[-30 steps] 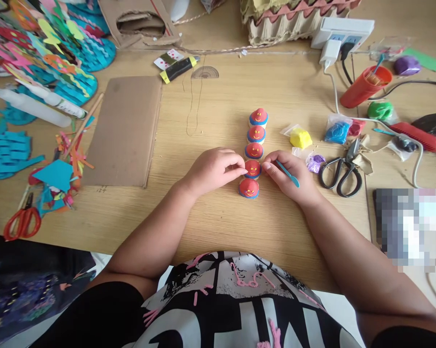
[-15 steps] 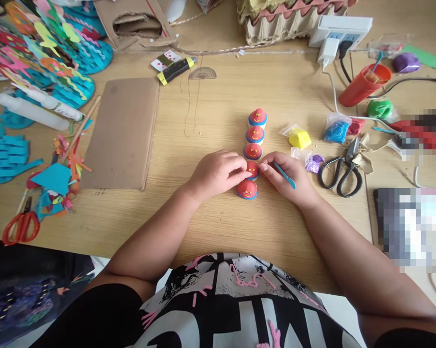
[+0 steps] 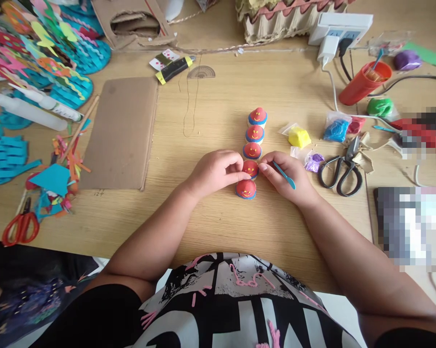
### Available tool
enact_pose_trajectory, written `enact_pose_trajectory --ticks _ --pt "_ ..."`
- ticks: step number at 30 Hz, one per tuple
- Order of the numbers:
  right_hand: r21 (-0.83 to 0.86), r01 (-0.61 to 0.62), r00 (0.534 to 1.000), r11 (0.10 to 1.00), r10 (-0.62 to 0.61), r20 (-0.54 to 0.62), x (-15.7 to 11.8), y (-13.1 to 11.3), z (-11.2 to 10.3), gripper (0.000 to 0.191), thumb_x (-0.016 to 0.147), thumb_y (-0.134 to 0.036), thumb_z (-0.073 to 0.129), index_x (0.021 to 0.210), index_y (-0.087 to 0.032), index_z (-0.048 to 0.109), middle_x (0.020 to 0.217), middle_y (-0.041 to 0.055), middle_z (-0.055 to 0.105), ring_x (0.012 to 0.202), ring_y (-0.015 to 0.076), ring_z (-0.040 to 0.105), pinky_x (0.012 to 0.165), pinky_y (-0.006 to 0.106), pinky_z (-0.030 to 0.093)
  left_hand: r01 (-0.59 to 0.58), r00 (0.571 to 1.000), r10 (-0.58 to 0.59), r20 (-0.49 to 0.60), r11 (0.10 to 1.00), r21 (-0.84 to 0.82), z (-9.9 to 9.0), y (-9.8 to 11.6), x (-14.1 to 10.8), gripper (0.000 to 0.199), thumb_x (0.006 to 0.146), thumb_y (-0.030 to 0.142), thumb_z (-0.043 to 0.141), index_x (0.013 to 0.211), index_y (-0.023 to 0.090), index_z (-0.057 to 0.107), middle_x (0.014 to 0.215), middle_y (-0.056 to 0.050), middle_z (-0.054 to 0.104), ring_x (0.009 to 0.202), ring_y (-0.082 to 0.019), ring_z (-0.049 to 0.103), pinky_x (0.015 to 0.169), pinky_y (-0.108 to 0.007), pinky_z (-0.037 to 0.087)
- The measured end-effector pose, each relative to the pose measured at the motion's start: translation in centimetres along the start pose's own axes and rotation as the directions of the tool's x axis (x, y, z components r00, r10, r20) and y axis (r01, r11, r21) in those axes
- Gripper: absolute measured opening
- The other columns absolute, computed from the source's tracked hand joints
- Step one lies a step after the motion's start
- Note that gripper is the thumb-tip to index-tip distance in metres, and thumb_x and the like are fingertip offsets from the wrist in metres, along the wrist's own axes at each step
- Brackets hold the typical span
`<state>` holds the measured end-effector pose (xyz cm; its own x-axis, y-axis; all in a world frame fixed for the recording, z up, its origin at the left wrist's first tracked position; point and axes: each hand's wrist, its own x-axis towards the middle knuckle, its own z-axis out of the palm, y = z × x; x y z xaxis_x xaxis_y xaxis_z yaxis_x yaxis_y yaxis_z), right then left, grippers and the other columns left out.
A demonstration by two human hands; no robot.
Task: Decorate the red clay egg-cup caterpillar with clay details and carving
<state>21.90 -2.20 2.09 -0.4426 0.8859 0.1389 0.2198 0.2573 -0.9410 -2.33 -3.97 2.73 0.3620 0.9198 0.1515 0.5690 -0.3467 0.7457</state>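
Several small domes with red clay tops, yellow smiling faces and blue rims stand in a column on the wooden table. My left hand (image 3: pixel 218 172) is closed at the second-nearest red clay dome (image 3: pixel 251 167), its thumb across the lower front and its index finger curled at the left side. At the right side of this same dome, my right hand (image 3: pixel 290 178) has thumb and index fingertips together. A small blue clay tool (image 3: pixel 285 175) is tucked in that hand, its flat end pointing toward me. The nearest dome (image 3: pixel 246 189) sits just below my left thumb.
To the right lie yellow clay (image 3: pixel 299 137), purple clay (image 3: pixel 314 163), blue clay (image 3: pixel 336 129) and black-handled scissors (image 3: pixel 341 176). A red cup (image 3: pixel 358 89) and a power strip (image 3: pixel 343 29) stand behind. On the left are a cardboard sheet (image 3: pixel 118 135), paper scraps and red scissors (image 3: pixel 21 227).
My left index finger has drawn back a little from the dome's top, and the left thumb has slid slightly down its front. My right hand stays almost still.
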Motion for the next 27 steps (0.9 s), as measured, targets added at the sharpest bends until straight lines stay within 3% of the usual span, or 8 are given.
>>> enact_pose_trajectory --ticks 11,21,27 --pt "-0.015 -0.004 1.000 1.000 0.004 -0.004 -0.07 0.34 -0.03 0.044 0.101 -0.066 0.067 0.089 -0.024 0.067 0.079 0.0019 0.069 0.071 0.0170 0.059 0.071 0.034 0.049 0.082 0.995 -0.093 -0.025 0.956 -0.282 -0.28 -0.76 0.08 0.016 0.087 0.031 0.083 0.094 0.020 0.074 0.087 -0.001 0.076 0.071 -0.012 0.061 0.068 -0.026 0.051" --pt "-0.022 -0.006 1.000 1.000 0.006 -0.001 0.04 -0.16 0.09 0.049 0.098 -0.072 0.067 0.088 -0.024 0.067 0.078 0.0022 0.069 0.068 0.0162 0.055 0.067 0.033 0.047 0.096 0.994 -0.104 -0.009 0.942 -0.321 0.52 -0.67 0.34 0.017 0.089 0.035 0.081 0.089 0.020 0.074 0.088 -0.002 0.077 0.074 -0.013 0.064 0.070 -0.026 0.054" --pt "-0.035 -0.009 1.000 0.999 0.009 -0.005 0.02 -0.10 0.05 0.049 0.098 -0.072 0.067 0.089 -0.024 0.068 0.081 0.0033 0.071 0.072 0.0178 0.059 0.071 0.035 0.050 0.118 0.992 -0.123 0.000 0.950 -0.288 0.06 -0.81 0.28 0.014 0.092 0.033 0.076 0.094 0.019 0.075 0.092 -0.003 0.078 0.078 -0.014 0.066 0.072 -0.026 0.054"
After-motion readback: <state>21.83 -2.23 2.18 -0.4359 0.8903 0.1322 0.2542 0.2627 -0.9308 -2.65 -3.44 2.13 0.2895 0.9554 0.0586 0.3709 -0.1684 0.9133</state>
